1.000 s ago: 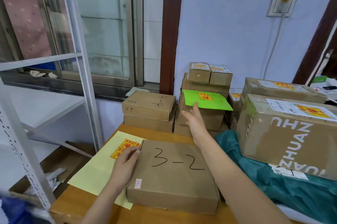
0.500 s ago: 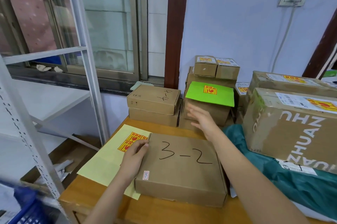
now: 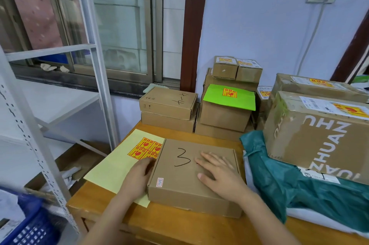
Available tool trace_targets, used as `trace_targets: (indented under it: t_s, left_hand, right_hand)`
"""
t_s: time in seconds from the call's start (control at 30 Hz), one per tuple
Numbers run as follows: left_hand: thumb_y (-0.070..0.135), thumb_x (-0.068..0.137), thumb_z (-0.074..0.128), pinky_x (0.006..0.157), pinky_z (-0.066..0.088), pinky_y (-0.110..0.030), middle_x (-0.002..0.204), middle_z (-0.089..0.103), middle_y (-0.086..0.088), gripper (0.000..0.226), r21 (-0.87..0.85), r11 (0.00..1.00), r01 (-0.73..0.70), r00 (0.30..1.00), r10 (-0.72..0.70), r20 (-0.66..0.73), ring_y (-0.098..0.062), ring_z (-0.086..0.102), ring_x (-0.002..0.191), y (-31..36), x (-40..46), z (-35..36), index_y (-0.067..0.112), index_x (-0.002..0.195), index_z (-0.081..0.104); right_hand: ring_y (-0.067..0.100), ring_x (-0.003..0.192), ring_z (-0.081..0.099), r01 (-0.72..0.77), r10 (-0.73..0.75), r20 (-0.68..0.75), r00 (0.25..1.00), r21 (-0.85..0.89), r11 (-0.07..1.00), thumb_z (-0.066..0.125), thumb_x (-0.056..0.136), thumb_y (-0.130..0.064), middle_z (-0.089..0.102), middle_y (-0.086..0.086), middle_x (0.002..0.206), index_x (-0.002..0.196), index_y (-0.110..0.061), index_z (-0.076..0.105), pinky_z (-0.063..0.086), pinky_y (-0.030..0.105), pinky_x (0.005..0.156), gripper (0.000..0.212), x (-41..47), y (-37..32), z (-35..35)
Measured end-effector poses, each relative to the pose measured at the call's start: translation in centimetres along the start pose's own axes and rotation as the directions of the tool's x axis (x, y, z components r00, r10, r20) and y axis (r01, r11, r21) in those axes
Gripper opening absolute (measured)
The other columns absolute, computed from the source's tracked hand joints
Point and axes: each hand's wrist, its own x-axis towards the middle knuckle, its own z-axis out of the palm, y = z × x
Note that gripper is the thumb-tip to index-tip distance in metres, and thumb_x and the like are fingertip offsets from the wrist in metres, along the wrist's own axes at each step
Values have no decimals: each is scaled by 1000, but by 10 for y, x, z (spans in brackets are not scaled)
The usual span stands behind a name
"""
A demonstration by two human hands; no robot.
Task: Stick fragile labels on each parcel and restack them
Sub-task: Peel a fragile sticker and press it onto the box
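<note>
On the wooden table [image 3: 179, 222], at the near edge: flat brown box [image 3: 191, 183] marked with a "3", unlabelled on top, lying partly over the yellow sticker sheet [image 3: 117, 167]. Behind it, labelled parcels — big carton [image 3: 311, 135] at right, green-topped box [image 3: 229, 105] in the back stack. Right hand [image 3: 217, 173] back from that green-topped box a second ago, now flat on the lid, fingers straight, gripping nothing. Left hand [image 3: 139, 177] as before against the box's left side, fingers bent at the edge — whether gripping, cannot tell. Fragile stickers [image 3: 144, 148] just beside it. Likely next: peeling one for this box.
</note>
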Motion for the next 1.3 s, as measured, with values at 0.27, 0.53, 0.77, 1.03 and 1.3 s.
trace_targets:
  t_s: [0.27,0.53,0.77,1.03,1.3]
  left_hand:
    - [9,92,57,100,37,-28,130,56,-6,37,89,995,51,999,-50,-8,-23,49,121,1,0,0,12,129,54]
    - [29,91,61,111,28,-28,144,45,-3,49,165,984,64,998,-61,-20,-19,38,134,-2,-3,-3,11,135,50]
    - [84,72,36,118,10,-34,160,10,2,105,433,901,20,980,-104,171,-17,2,148,-7,-9,-10,18,152,16]
    - [65,86,45,117,15,-33,158,18,4,80,420,907,26,994,-69,88,-16,12,146,-6,-14,-3,22,150,24]
    - [35,97,47,102,37,-36,135,52,-6,44,284,952,113,983,-66,-169,-23,40,127,-7,20,-28,10,132,51]
  right_hand:
    - [7,146,4,-67,67,6,998,-34,997,33,98,-53,12,-17,158,146,-43,24,1,36,119,51,-11,13,-4]
    - [7,138,25,-115,121,-103,987,56,992,44,97,-40,34,-18,148,133,-41,47,21,37,115,37,-9,17,-10]
    - [9,133,30,-116,135,-176,975,119,986,47,97,-32,42,-15,141,125,-35,56,24,39,112,29,-8,14,-5]
    - [6,132,28,-104,125,-168,978,130,986,47,97,-34,42,-18,140,126,-38,55,24,37,112,30,-10,17,-3]
    - [14,111,44,-163,162,-119,980,-4,987,43,98,-36,50,-11,106,108,-27,62,34,42,104,24,18,1,-25]
